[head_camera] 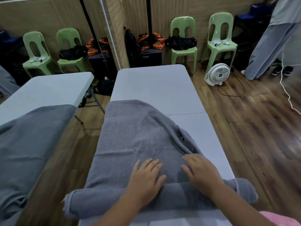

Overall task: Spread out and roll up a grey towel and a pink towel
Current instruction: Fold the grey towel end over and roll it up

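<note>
Two hands flat on grey terry towel (pixel 133 141) lying lengthwise on white folding table (pixel 156 84): left hand (pixel 145 176), right hand (pixel 201 171), fingers spread, palms on rolled near end. Unrolled part beyond fingertips. Pink towel (pixel 276 219) at near-right corner.

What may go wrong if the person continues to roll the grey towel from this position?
1. The right edge of the grey towel lies folded over; rolled in like this, it would probably make the roll lumpy.
2. The left hand and right hand press near the middle of the roll, so its ends may loosen.
3. The roll's ends reach past the sides of the table and might sag.
</note>
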`<state>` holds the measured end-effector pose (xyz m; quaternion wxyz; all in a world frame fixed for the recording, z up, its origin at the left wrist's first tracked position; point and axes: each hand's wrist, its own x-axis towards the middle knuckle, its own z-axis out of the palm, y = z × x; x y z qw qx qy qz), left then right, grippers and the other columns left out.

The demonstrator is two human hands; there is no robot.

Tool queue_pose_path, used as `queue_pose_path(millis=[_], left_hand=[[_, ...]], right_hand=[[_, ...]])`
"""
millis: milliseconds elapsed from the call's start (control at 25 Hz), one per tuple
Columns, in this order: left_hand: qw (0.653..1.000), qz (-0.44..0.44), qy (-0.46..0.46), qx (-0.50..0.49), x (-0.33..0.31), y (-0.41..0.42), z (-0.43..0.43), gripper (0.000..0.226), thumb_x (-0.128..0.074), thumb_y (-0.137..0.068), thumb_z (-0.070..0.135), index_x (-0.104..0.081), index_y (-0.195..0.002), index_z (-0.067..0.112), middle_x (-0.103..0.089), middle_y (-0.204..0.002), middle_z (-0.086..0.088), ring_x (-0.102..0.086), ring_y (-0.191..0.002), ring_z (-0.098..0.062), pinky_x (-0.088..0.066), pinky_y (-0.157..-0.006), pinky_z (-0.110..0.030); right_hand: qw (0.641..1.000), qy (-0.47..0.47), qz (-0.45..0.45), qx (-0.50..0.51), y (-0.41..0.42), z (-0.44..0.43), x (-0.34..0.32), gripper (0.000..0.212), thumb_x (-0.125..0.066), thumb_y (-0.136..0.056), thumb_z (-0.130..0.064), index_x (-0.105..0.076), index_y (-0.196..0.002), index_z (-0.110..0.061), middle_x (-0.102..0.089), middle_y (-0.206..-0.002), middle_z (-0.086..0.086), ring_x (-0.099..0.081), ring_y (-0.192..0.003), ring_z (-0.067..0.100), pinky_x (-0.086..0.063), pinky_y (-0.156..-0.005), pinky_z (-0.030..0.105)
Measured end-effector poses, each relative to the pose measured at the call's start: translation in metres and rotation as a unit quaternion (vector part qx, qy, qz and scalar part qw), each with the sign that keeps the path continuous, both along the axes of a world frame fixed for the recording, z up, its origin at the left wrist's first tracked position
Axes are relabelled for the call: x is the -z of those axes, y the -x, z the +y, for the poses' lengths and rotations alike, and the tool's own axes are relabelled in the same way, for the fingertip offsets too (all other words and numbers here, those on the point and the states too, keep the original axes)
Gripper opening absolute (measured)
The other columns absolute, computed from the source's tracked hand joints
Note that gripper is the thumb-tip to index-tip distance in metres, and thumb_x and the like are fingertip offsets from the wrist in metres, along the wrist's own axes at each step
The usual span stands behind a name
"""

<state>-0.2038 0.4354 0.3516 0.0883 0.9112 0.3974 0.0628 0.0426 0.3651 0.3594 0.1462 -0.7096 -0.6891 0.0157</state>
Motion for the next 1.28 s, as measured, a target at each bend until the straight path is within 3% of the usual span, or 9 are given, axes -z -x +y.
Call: queue_pose_path(millis=[240,400,480,600,760,880,1000,1120,1280], left_hand=[[0.996,0.05,-0.074,0.024,-0.041,-0.107,0.134,0.046,-0.041,-0.09,0.032,-0.056,-0.132,0.022,-0.059,-0.138,0.002,-0.052,-0.126,-0.022,-0.046,-0.095,-0.043],[0.986,0.139,-0.056,0.069,-0.05,-0.156,0.203,0.056,-0.048,-0.091,0.008,-0.041,-0.144,0.021,-0.039,-0.155,0.002,-0.032,-0.142,-0.022,-0.038,-0.105,-0.044],[0.969,0.221,-0.04,0.105,-0.042,-0.171,0.222,0.069,-0.055,-0.089,0.005,-0.032,-0.15,0.025,-0.028,-0.161,0.004,-0.02,-0.149,-0.021,-0.029,-0.115,-0.05],[0.948,0.282,-0.048,0.143,-0.031,-0.174,0.233,0.046,-0.054,-0.088,0.012,-0.054,-0.13,0.03,-0.057,-0.136,0.002,-0.041,-0.136,-0.023,-0.014,-0.12,-0.056],[0.961,0.193,-0.096,0.172,-0.031,-0.145,0.233,0.013,-0.056,-0.083,0.019,-0.063,-0.093,0.025,-0.064,-0.093,0.001,-0.06,-0.091,-0.023,-0.012,-0.123,-0.051],[0.965,0.044,-0.092,0.24,-0.019,-0.097,0.21,0.013,-0.06,-0.073,0.022,-0.06,-0.085,0.019,-0.06,-0.081,-0.003,-0.059,-0.076,-0.027,-0.038,-0.111,-0.048],[0.975,0.054,0.057,0.208,-0.009,-0.06,0.181,0.033,-0.051,-0.086,0.055,-0.062,-0.098,0.026,-0.055,-0.095,0.003,-0.054,-0.094,-0.02,-0.048,-0.085,-0.036],[0.989,0.019,0.094,0.112,-0.006,-0.06,0.185,0.041,-0.05,-0.091,0.06,-0.061,-0.117,0.031,-0.053,-0.115,0.004,-0.049,-0.11,-0.018,-0.049,-0.092,-0.04],[0.98,0.163,0.068,0.097,-0.018,-0.077,0.187,0.055,-0.058,-0.088,0.053,-0.053,-0.137,0.028,-0.06,-0.125,0.001,-0.046,-0.121,-0.025,-0.042,-0.094,-0.042]], right_hand=[[0.984,0.113,0.071,0.116,-0.072,0.108,-0.027,0.039,-0.033,-0.089,-0.049,-0.061,-0.085,-0.022,-0.067,-0.093,-0.002,-0.062,-0.094,0.025,-0.049,-0.07,0.039],[0.969,0.178,0.093,0.142,-0.079,0.149,-0.021,0.058,-0.047,-0.086,-0.063,-0.06,-0.122,-0.02,-0.065,-0.121,0.0,-0.059,-0.112,0.024,-0.051,-0.091,0.041],[0.964,0.202,0.1,0.141,-0.071,0.158,-0.012,0.049,-0.054,-0.081,-0.064,-0.061,-0.106,-0.022,-0.064,-0.11,-0.001,-0.058,-0.104,0.024,-0.051,-0.085,0.04],[0.967,0.2,0.091,0.129,-0.062,0.163,0.002,0.024,-0.056,-0.081,-0.046,-0.057,-0.086,-0.023,-0.059,-0.097,-0.001,-0.055,-0.095,0.024,-0.049,-0.074,0.036],[0.966,0.092,0.187,0.155,-0.06,0.143,-0.005,0.006,-0.056,-0.084,-0.031,-0.053,-0.086,-0.026,-0.058,-0.086,-0.005,-0.057,-0.078,0.021,-0.049,-0.068,0.039],[0.966,0.063,0.208,0.138,-0.048,0.103,-0.008,0.016,-0.059,-0.081,-0.026,-0.044,-0.083,-0.026,-0.053,-0.08,-0.007,-0.052,-0.07,0.018,-0.045,-0.064,0.037],[0.972,0.097,0.192,0.092,-0.031,0.074,0.003,0.025,-0.062,-0.073,-0.042,-0.043,-0.074,-0.026,-0.052,-0.072,-0.009,-0.049,-0.069,0.016,-0.043,-0.062,0.035],[0.971,0.081,0.188,0.12,-0.025,0.074,0.011,0.041,-0.061,-0.076,-0.064,-0.048,-0.066,-0.027,-0.055,-0.064,-0.009,-0.051,-0.066,0.009,-0.045,-0.061,0.032],[0.955,0.104,0.223,0.165,-0.029,0.084,0.007,0.031,-0.064,-0.081,-0.041,-0.058,-0.109,-0.03,-0.063,-0.075,-0.009,-0.059,-0.075,0.013,-0.05,-0.07,0.032]])
